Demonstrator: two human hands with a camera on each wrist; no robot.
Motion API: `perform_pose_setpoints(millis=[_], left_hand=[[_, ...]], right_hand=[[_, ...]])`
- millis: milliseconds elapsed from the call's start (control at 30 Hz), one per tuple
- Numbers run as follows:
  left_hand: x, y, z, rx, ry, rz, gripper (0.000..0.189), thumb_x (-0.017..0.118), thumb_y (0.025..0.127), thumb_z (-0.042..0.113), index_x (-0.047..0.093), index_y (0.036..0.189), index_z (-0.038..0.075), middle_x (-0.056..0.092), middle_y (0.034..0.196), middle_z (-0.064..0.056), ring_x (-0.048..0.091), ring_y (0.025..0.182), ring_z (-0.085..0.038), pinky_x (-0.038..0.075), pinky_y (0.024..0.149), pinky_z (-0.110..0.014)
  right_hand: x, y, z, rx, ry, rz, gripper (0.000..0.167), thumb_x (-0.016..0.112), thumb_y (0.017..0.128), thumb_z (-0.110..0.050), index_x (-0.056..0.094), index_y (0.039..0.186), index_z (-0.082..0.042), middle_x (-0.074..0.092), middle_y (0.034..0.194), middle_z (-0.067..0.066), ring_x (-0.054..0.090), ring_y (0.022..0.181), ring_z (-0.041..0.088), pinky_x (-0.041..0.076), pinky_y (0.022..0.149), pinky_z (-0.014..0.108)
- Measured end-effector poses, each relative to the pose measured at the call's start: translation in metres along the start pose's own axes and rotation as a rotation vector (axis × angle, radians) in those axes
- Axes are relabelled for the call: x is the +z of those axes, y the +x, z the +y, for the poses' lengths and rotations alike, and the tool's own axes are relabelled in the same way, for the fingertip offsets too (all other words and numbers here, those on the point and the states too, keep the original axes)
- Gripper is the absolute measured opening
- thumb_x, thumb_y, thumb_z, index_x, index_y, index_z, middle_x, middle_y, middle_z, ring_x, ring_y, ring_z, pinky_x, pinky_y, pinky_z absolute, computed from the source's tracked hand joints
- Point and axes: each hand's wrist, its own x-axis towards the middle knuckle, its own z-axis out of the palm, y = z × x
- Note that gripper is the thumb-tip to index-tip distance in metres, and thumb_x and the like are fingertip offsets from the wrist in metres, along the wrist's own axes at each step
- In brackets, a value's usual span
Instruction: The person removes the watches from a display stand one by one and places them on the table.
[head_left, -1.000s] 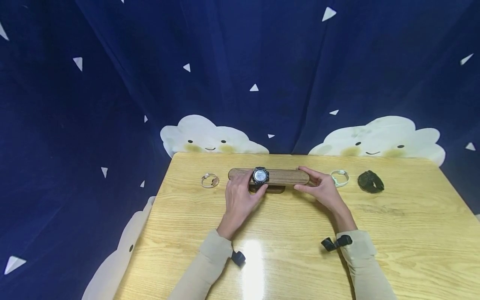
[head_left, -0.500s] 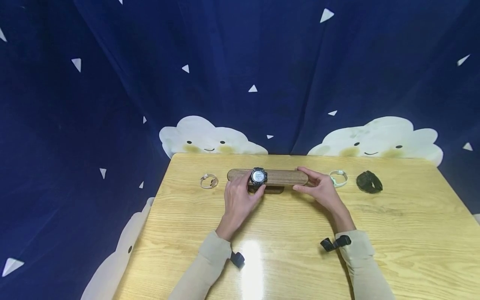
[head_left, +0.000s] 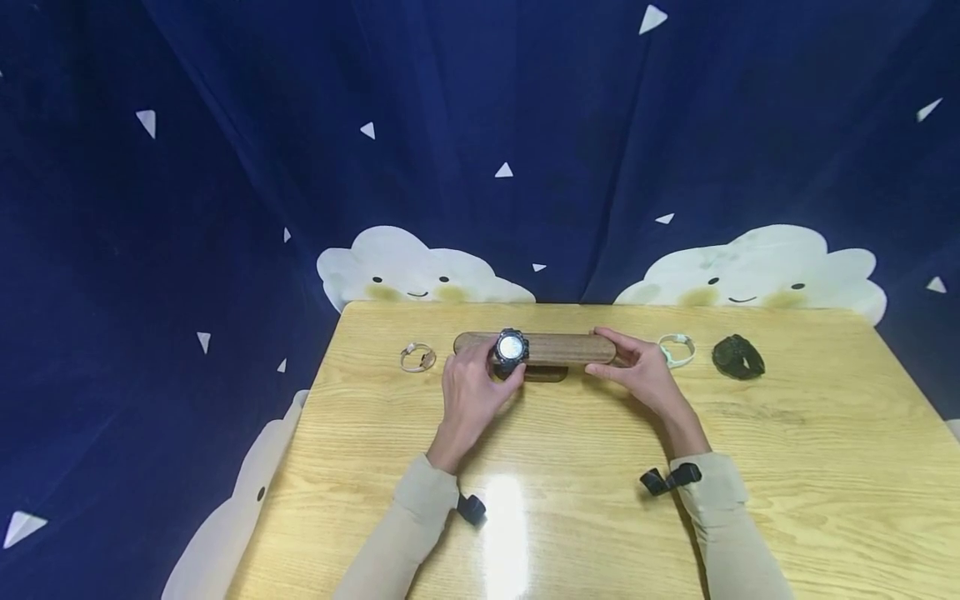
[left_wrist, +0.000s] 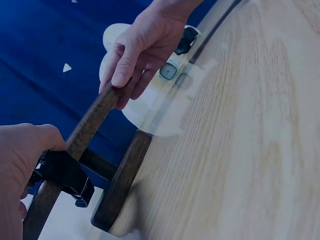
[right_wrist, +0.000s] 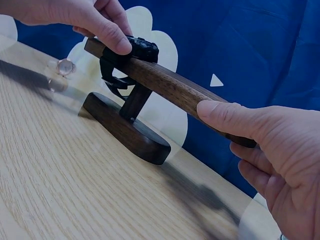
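Note:
A dark wooden watch stand [head_left: 570, 349] has a long horizontal bar on a short post above an oval base [right_wrist: 127, 131]. Looped round the bar, left of the post, is a black watch [head_left: 511, 347] with a round pale face. My left hand [head_left: 471, 387] pinches this watch between thumb and fingers in the head view. At the bar's other end, my right hand [head_left: 643, 371] grips the wood, thumb on the near side and fingers beyond. The right wrist view shows the watch strap [right_wrist: 112, 80] hanging below the bar.
A thin light-coloured watch [head_left: 417, 357] lies left of the stand on the wooden table [head_left: 585, 500]. To the right lie a pale-green-and-white watch [head_left: 677, 350] and another black watch [head_left: 738, 357]. A dark blue curtain [head_left: 450, 125] hangs behind the table's far edge.
My left hand and the black watch have shifted slightly left along the bar. My right hand keeps its grip on the right end, and the stand stays in place.

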Motion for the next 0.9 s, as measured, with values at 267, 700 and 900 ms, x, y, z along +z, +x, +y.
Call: perform_pose_setpoints(millis=[267, 700, 900], left_hand=[[-0.0008, 0.0025, -0.0017, -0.022, -0.015, -0.025, 0.056, 0.087, 0.081, 0.044, 0.075, 0.122, 0.007, 0.079, 0.106, -0.008, 0.072, 0.090, -0.021, 0.049, 0.069, -0.031], [-0.0053, 0.0067, -0.0078, -0.032, -0.026, -0.008, 0.055, 0.088, 0.078, 0.043, 0.077, 0.118, 0.007, 0.079, 0.102, -0.006, 0.070, 0.083, -0.020, 0.047, 0.065, -0.031], [-0.0077, 0.0067, -0.0076, -0.067, -0.032, -0.050, 0.056, 0.088, 0.078, 0.042, 0.074, 0.120, 0.007, 0.078, 0.105, -0.008, 0.070, 0.083, -0.021, 0.052, 0.070, -0.033]], right_hand=[[-0.0010, 0.0016, -0.0007, 0.014, -0.006, 0.012, 0.067, 0.088, 0.085, -0.010, 0.060, 0.147, -0.006, 0.060, 0.147, 0.020, 0.063, 0.128, 0.015, 0.056, 0.095, 0.020], [-0.0009, -0.0005, -0.0038, 0.000, -0.006, 0.002, 0.068, 0.087, 0.086, -0.008, 0.058, 0.147, -0.001, 0.059, 0.146, 0.023, 0.063, 0.128, 0.015, 0.056, 0.094, 0.019], [0.0005, -0.0010, -0.0043, 0.009, -0.008, 0.002, 0.067, 0.086, 0.087, -0.009, 0.058, 0.148, -0.004, 0.059, 0.147, 0.023, 0.065, 0.123, 0.009, 0.058, 0.090, 0.019]])
